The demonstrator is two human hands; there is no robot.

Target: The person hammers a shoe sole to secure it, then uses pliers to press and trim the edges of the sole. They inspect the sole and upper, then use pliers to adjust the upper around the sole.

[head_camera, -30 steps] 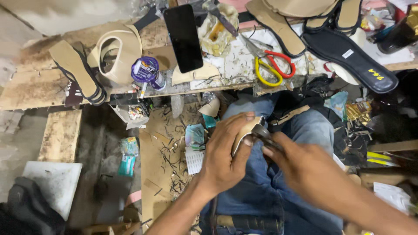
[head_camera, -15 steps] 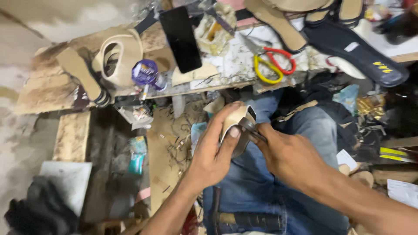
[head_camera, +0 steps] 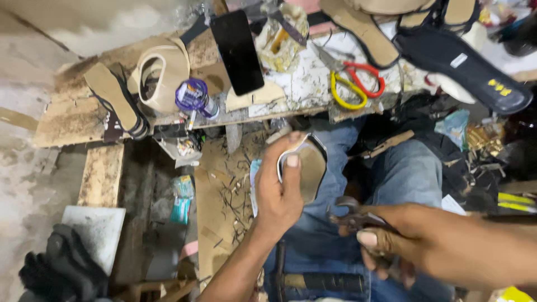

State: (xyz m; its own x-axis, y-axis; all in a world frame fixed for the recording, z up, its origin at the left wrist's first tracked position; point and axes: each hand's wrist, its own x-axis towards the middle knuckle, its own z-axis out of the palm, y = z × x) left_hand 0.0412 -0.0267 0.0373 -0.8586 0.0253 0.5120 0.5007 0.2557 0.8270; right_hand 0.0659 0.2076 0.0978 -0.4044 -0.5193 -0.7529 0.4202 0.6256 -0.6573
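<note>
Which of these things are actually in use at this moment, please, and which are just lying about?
In use: shoe sole in left hand; pliers in right hand.

Lying about: scissors, black phone, purple-capped bottle, black insole, tan sole.

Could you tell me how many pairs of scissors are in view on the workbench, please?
1. The scissors, with one red and one yellow handle loop, lie on the workbench right of the black phone and above the left hand. More may be hidden in the clutter.
</note>
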